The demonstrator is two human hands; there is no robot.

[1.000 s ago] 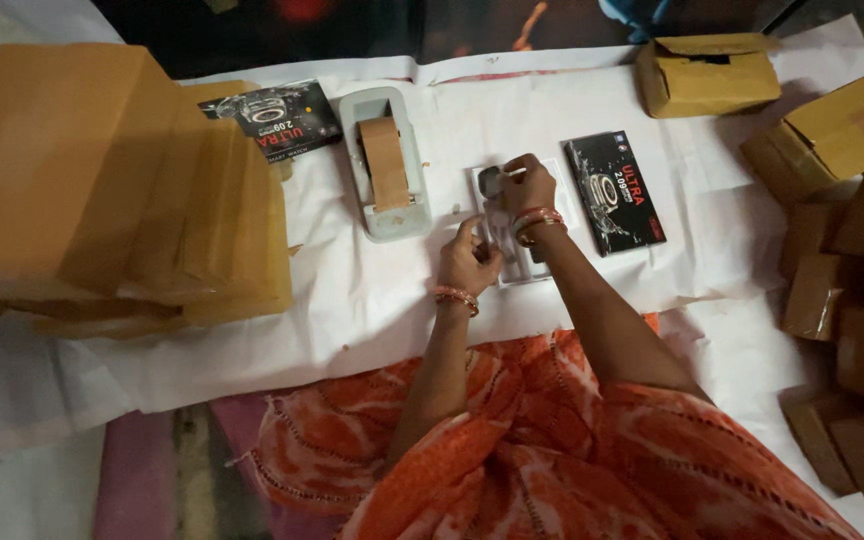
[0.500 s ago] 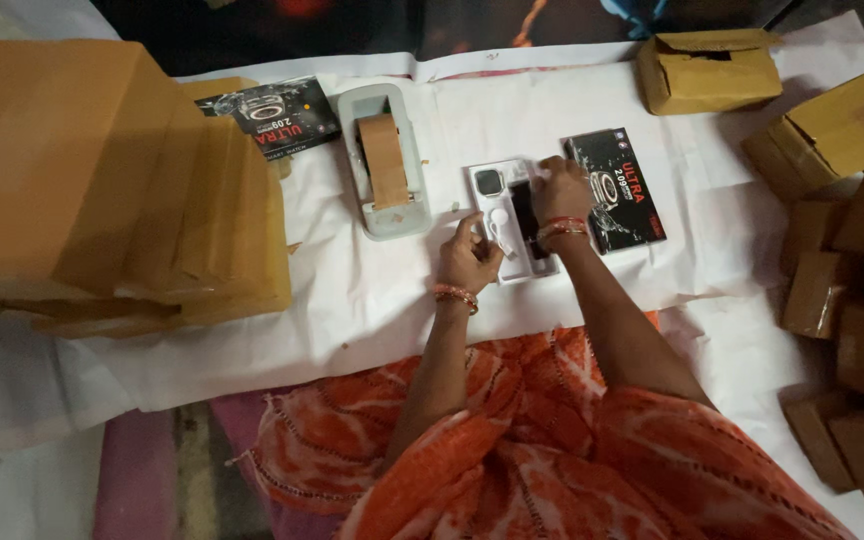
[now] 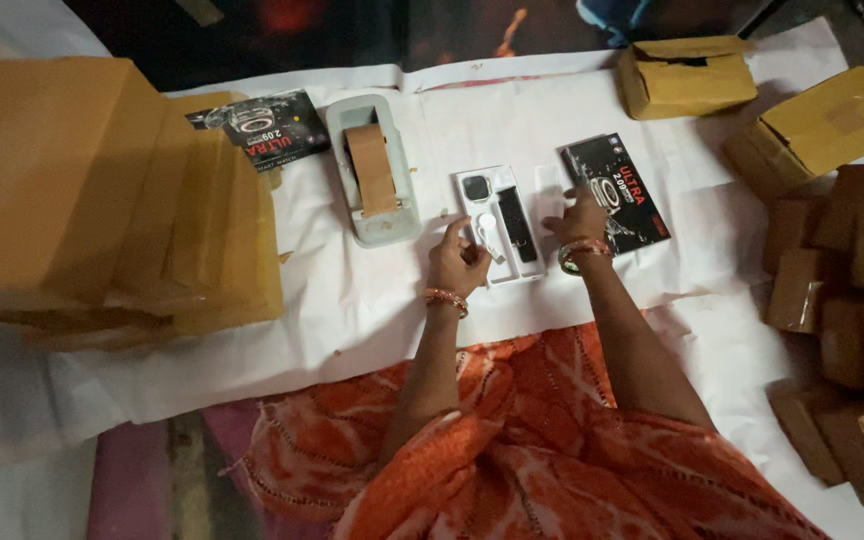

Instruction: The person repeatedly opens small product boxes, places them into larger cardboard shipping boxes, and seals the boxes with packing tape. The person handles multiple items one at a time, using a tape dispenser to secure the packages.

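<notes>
A white tray (image 3: pixel 497 222) holding a smartwatch face, a black strap and a small white part lies on the white sheet in front of me. My left hand (image 3: pixel 457 262) rests at the tray's lower left edge, one finger pointing up along it. My right hand (image 3: pixel 582 218) sits between the tray and a black box lid (image 3: pixel 620 190), fingers touching the lid's left edge. Neither hand grips anything that I can see.
A grey tape dispenser (image 3: pixel 372 168) with brown tape lies left of the tray. Another black box (image 3: pixel 262 128) leans by a tall stack of flat cardboard (image 3: pixel 92 190). Several small brown cartons (image 3: pixel 852 260) pile at the right; an open carton (image 3: pixel 687 75) stands at the back.
My right hand has moved off the tray to the right, onto the black lid's edge, uncovering the watch and strap. My left hand stays at the tray's left edge.
</notes>
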